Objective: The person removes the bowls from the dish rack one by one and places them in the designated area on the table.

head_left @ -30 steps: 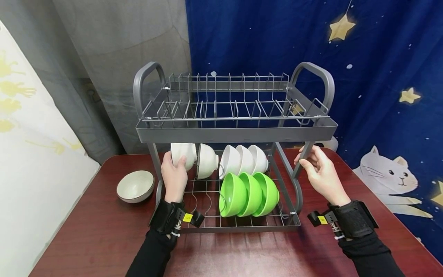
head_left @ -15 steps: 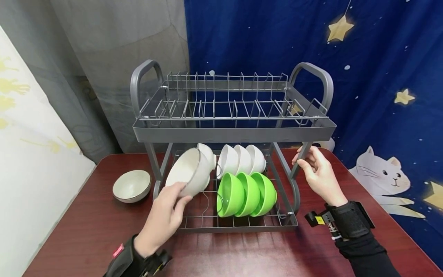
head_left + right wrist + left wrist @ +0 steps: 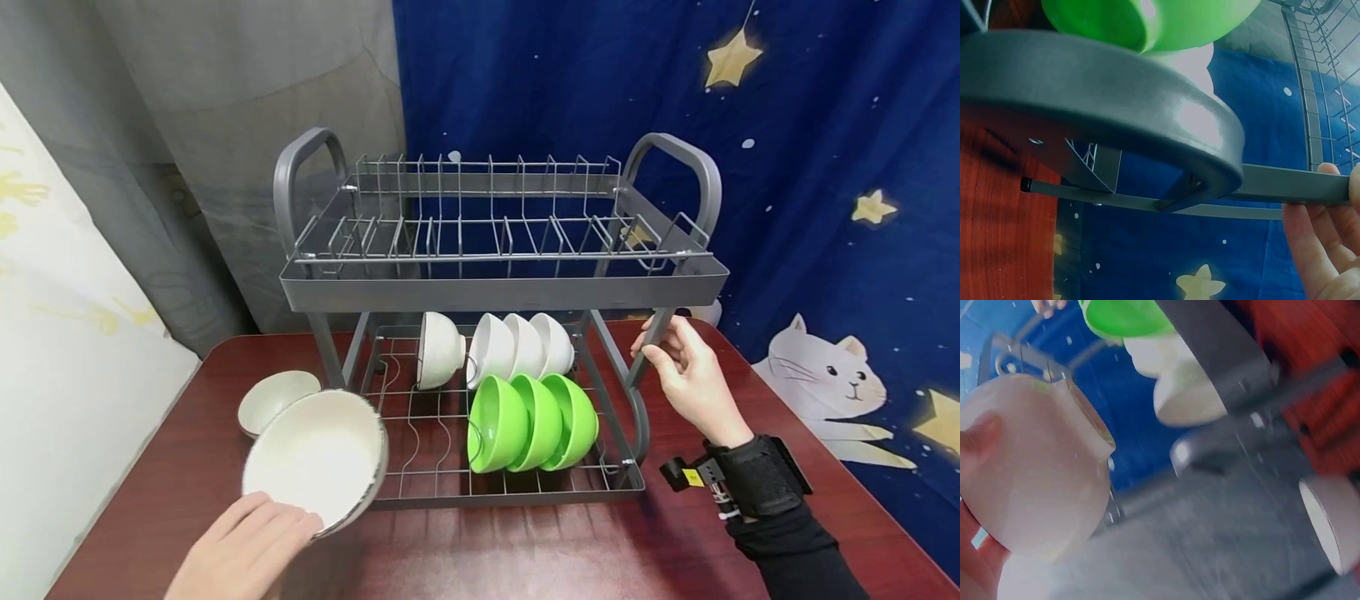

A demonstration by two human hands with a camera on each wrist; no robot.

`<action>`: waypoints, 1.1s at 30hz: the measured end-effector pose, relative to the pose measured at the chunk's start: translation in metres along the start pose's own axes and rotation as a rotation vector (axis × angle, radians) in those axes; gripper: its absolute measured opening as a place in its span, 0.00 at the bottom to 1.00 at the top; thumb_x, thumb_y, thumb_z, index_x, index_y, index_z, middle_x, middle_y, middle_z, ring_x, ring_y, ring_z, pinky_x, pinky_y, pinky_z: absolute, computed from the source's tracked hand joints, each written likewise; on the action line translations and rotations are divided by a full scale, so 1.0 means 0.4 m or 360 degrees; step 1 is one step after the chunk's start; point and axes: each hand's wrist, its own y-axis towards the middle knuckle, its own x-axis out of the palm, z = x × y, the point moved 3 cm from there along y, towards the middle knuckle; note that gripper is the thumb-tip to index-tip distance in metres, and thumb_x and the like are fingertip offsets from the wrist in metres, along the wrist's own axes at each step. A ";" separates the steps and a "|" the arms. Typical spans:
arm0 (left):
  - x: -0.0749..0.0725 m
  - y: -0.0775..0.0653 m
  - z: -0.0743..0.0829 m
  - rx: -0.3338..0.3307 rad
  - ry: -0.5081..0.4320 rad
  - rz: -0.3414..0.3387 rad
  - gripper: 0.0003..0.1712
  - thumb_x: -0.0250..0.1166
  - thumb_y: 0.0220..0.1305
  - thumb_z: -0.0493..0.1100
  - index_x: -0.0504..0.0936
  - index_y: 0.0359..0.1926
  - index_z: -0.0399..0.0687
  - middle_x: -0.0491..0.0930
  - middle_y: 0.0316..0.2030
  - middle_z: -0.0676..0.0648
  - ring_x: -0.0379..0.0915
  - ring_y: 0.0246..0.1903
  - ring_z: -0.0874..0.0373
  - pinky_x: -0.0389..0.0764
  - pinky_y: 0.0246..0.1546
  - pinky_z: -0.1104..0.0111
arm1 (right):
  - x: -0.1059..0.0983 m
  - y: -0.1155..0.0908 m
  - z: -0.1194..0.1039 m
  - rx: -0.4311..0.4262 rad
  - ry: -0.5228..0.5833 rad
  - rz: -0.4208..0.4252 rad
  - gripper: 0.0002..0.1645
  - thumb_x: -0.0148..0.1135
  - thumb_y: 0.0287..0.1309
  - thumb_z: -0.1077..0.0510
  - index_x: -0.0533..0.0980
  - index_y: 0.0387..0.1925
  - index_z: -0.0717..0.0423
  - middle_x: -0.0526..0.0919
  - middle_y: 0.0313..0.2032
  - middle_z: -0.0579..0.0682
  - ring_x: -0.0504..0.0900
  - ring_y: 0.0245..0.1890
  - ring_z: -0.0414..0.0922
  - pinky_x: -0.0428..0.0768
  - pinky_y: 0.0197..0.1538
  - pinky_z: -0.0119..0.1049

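Observation:
My left hand (image 3: 243, 546) holds a cream bowl (image 3: 315, 454) with a thin dark rim by its near edge. The bowl is tilted, its inside facing my head, left of the grey two-tier dish rack (image 3: 502, 293). The left wrist view shows the bowl's outside (image 3: 1041, 475) and foot ring, with the thumb against the wall. Behind the held bowl, partly covered by it, a second cream bowl (image 3: 273, 396) sits on the table. My right hand (image 3: 697, 379) grips the rack's right front post (image 3: 654, 343) between thumb and fingers.
On the lower tier, another cream bowl (image 3: 441, 354) stands on its side at the back. Right of it lean three white bowls (image 3: 491, 350), with three green bowls (image 3: 497, 425) in front. The upper tier (image 3: 491, 221) of wire slots overhangs them. A curtain (image 3: 525, 75) hangs behind.
My left hand has drawn the cream bowl out of the rack's left side, leftward and toward me, turning its inside to face my head. The right hand keeps its grip on the post.

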 end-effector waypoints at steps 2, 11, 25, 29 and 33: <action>-0.020 -0.023 -0.008 -0.0059 0.0026 -0.0004 0.20 0.41 0.70 0.41 0.73 0.25 0.38 0.73 0.21 0.48 0.66 0.23 0.58 0.66 0.44 0.72 | 0.003 0.000 0.000 0.0001 -0.0003 -0.0002 0.14 0.49 0.61 0.70 0.65 0.50 0.67 0.78 0.34 0.52 0.78 0.36 0.33 0.76 0.41 0.18; -0.025 -0.152 -0.124 -0.0382 0.0189 -0.0349 0.21 0.35 0.54 0.36 0.75 0.33 0.34 0.74 0.25 0.44 0.67 0.25 0.50 0.62 0.39 0.66 | 0.001 0.003 -0.007 0.0001 -0.0032 0.0000 0.14 0.50 0.61 0.70 0.65 0.50 0.67 0.77 0.34 0.59 0.77 0.36 0.31 0.75 0.41 0.16; 0.124 -0.274 -0.281 -0.0848 0.0336 -0.0613 0.20 0.64 0.33 0.25 0.78 0.36 0.35 0.79 0.24 0.39 0.75 0.24 0.42 0.76 0.30 0.52 | 0.005 0.001 0.003 0.0013 -0.0028 -0.0011 0.15 0.50 0.61 0.70 0.65 0.50 0.67 0.77 0.34 0.56 0.77 0.36 0.30 0.75 0.42 0.15; 0.148 -0.291 -0.292 -0.0904 0.0331 -0.0644 0.21 0.63 0.32 0.24 0.79 0.36 0.34 0.80 0.24 0.38 0.75 0.25 0.41 0.76 0.31 0.51 | 0.004 0.000 0.004 0.0014 -0.0025 -0.0011 0.15 0.50 0.62 0.70 0.65 0.50 0.67 0.77 0.35 0.58 0.77 0.37 0.31 0.75 0.42 0.15; 0.162 -0.295 -0.295 -0.0947 0.0311 -0.0683 0.20 0.62 0.32 0.24 0.79 0.35 0.34 0.80 0.25 0.38 0.75 0.25 0.42 0.76 0.31 0.51 | 0.002 0.000 0.002 0.0009 -0.0027 -0.0007 0.15 0.50 0.62 0.70 0.65 0.50 0.67 0.77 0.35 0.59 0.77 0.37 0.31 0.75 0.42 0.15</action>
